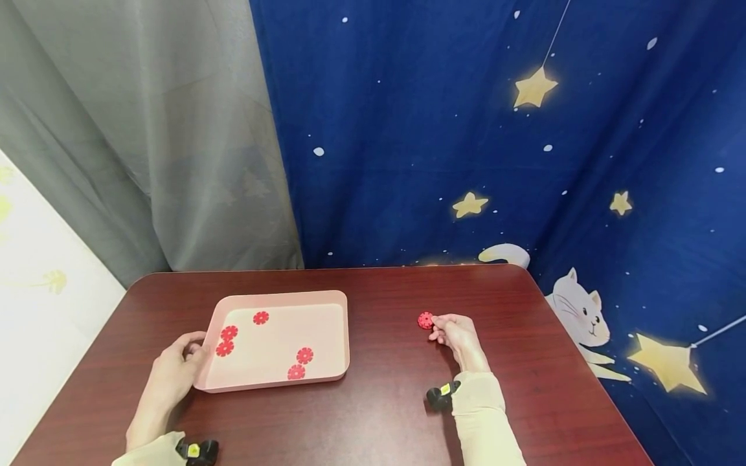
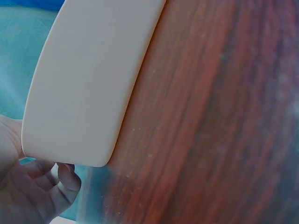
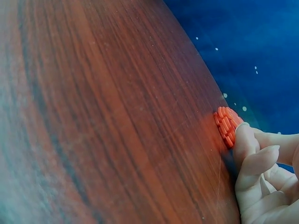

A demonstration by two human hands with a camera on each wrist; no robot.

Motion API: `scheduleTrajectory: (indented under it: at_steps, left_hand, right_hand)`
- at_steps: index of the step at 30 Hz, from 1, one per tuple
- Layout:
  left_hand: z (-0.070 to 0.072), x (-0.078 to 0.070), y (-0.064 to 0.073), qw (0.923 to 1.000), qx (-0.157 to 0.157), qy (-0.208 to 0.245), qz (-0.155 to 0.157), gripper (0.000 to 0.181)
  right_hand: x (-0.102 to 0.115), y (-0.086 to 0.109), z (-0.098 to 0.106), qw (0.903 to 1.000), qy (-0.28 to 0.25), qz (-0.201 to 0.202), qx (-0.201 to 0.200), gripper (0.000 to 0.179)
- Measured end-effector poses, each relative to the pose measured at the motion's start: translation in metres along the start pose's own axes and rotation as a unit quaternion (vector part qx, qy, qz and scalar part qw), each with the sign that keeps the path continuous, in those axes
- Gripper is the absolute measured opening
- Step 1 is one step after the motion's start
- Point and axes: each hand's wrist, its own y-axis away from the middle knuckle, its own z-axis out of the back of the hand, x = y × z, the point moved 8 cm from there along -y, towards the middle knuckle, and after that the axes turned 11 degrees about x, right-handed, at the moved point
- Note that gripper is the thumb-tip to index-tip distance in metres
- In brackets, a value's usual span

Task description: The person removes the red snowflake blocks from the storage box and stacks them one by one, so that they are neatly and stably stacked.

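Observation:
My right hand [image 1: 457, 335] pinches a short stack of red notched plastic discs [image 1: 425, 320] between thumb and fingertips, right of the tray. In the right wrist view the stack [image 3: 227, 125] shows several layers of notched edges, close over the table. My left hand [image 1: 175, 369] grips the left end of a pale pink tray [image 1: 344, 336], with fingers at its rim. Inside the tray lie several red discs: one disc [image 1: 260, 318] near the back, a pair [image 1: 225, 348] at the left and another pair [image 1: 296, 371] at the front. The left wrist view shows the tray's outer side [image 2: 88, 84].
The dark red wooden table [image 1: 384, 414] has rounded far corners. Behind it hang a grey curtain [image 1: 215, 149] and a blue curtain [image 1: 402, 129] printed with stars and a cat. A black wrist camera [image 1: 438, 396] sits at the right cuff, another camera [image 1: 201, 452] at the left.

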Motion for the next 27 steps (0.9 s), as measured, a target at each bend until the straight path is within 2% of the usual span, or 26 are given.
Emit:
scheduleTrajectory:
  at_steps: [4,11,27]
  left_hand:
    - [-0.0007,0.0001,-0.0011,1.0,-0.002,0.001,-0.004,0.033]
    - [-0.002,0.0022,-0.0021,0.9998,0.012,0.006,0.015,0.037]
    - [-0.0013,0.002,-0.0009,1.0,-0.001,-0.004,-0.002,0.035]
  right_hand:
    - [0.0014,0.001,0.0002,1.0,-0.001,-0.002,-0.006,0.017]
    - [0.0038,0.0015,-0.0008,0.9998,-0.001,0.006,-0.018,0.016]
    - [0.0013,-0.0002,-0.001,0.9997,0.009,0.009,-0.022,0.014]
